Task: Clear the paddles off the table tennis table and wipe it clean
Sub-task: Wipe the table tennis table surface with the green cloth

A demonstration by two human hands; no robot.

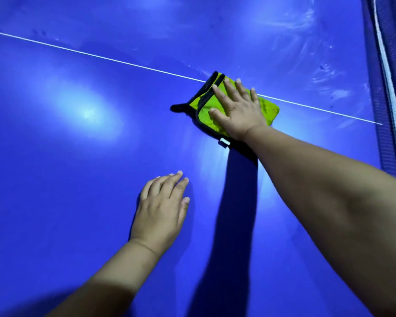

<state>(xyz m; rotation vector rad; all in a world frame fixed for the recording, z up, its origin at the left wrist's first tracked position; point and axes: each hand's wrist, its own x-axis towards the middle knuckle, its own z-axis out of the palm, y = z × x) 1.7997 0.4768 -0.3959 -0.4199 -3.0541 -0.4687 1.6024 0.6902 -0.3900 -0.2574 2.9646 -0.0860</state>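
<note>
A folded lime-green cloth [266, 108] with black trim lies on the blue table tennis table [66, 179], right on its white centre line [101, 57]. My right hand [236, 108] presses flat on the cloth with straight, spread fingers. My left hand [161, 209] rests palm-down on the bare table surface, nearer to me and to the left of the cloth, fingers straight. No paddles are in view.
The net [391, 92] with its white top band runs down the right edge of the view. Faint wipe streaks and smudges [306, 30] show on the table beyond the centre line, near the net. Glare spots lie on the left.
</note>
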